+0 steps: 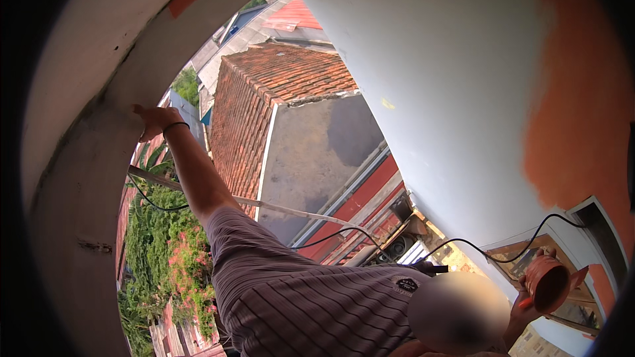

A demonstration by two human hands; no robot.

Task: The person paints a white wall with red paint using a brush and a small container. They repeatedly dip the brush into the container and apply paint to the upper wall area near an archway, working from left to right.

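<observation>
My left arm reaches out to the upper left, with a dark band on its wrist. At its end my left hand [159, 121] grips the edge of a bare grey pillar [86, 178], its fingers partly hidden against it. At the lower right my right hand [521, 314] is wrapped round an orange-stained paint container [549, 284] tilted with its round mouth showing. A small orange piece sticks out beside those fingers; I cannot make out what it is. Near the container stands a pale wall [450, 92], with fresh orange paint [562, 132] spread over its right side.
Far below lie a tiled roof [297, 69], a grey gable wall [311, 152] and flowering shrubs [188, 264]. A black cable [463, 241] runs across to a dark opening [598, 231] in the wall. A thin pole [297, 211] passes behind my left arm.
</observation>
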